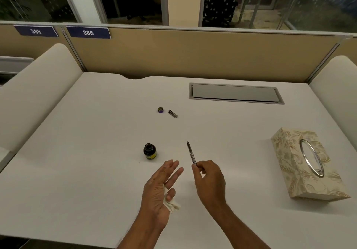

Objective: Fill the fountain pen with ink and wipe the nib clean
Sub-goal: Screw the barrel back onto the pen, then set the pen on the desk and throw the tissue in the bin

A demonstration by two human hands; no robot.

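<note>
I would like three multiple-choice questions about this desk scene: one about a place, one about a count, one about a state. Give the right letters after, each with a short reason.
1. Where is the tissue box?
A. on the right side of the desk
B. beside the ink bottle
C. under the left hand

2. How many small loose parts lie at the far middle of the desk?
A. none
B. two
C. five

3. What is the state of the ink bottle?
A. lying on its side
B. capped
C. upright and open

Answers:
1 A, it sits far right, apart from everything.
2 B, the bottle cap and the pen cap.
3 C, its mouth shows with no cap.
</note>
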